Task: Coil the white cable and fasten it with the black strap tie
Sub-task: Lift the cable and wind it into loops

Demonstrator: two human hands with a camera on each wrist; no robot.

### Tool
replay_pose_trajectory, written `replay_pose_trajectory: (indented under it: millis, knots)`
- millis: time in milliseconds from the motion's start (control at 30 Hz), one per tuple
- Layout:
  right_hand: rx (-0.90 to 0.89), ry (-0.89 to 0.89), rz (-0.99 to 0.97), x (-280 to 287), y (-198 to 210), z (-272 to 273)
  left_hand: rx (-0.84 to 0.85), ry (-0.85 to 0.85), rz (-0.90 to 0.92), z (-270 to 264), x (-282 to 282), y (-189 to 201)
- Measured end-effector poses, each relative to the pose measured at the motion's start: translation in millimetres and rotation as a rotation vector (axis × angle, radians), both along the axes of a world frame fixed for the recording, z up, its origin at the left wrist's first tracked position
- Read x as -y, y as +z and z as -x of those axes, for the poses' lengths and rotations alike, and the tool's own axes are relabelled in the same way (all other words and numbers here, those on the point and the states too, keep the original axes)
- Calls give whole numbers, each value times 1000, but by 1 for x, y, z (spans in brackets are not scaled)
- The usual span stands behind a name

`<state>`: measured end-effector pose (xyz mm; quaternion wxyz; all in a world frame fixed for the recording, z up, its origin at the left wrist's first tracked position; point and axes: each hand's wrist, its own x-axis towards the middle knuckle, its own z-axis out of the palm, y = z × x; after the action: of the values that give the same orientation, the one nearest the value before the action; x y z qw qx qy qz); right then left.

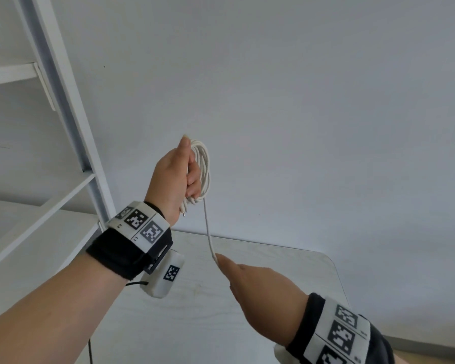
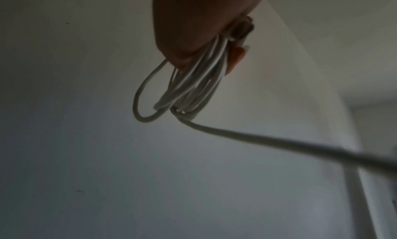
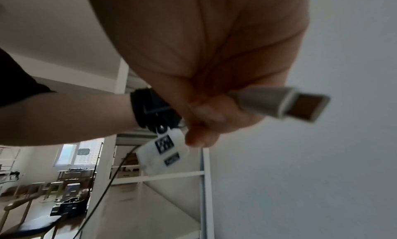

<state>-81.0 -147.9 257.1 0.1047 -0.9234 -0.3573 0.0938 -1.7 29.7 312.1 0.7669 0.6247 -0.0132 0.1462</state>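
A pale wall (image 1: 300,88) fills most of the head view. Left of the raised left hand (image 1: 172,179) stands a white shelf (image 1: 63,106), its slanted post running down to the table (image 1: 195,311). The table, a light wood-grain top with a rounded far corner, lies below both hands, and neither hand touches it.

The left hand is held up in front of the wall, fingers curled round several loops of the white cable (image 1: 204,169); the coil hangs along the palm, and a small metal-tipped plug (image 1: 184,213) sticks out under the heel of the hand. In the left wrist view the loops (image 2: 189,89) bunch under the fingers and one strand leads away to the lower right.

From the coil's bottom that strand drops straight to the right hand (image 1: 260,292), which is lower and to the right of the left hand, above the table. Its fingers are clenched on the cable; the flat USB plug (image 3: 300,106) juts from the fist in the right wrist view.
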Motion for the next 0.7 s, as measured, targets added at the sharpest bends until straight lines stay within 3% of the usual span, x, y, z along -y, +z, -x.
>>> replay_pose_trajectory:
  millis: [367, 467, 600, 700]
  knots:
    - [301, 132, -119, -19, 41, 7, 98, -172, -458, 14, 21, -24]
    - [357, 128, -171, -20, 49, 4, 61, -261, -441, 21, 28, -29]
    - [327, 171, -274, -20, 57, -1, -177, -346, -260, 25, 35, -30]
    - [326, 159, -350, -16, 66, -4, -272, -470, -229, 29, 34, -29]
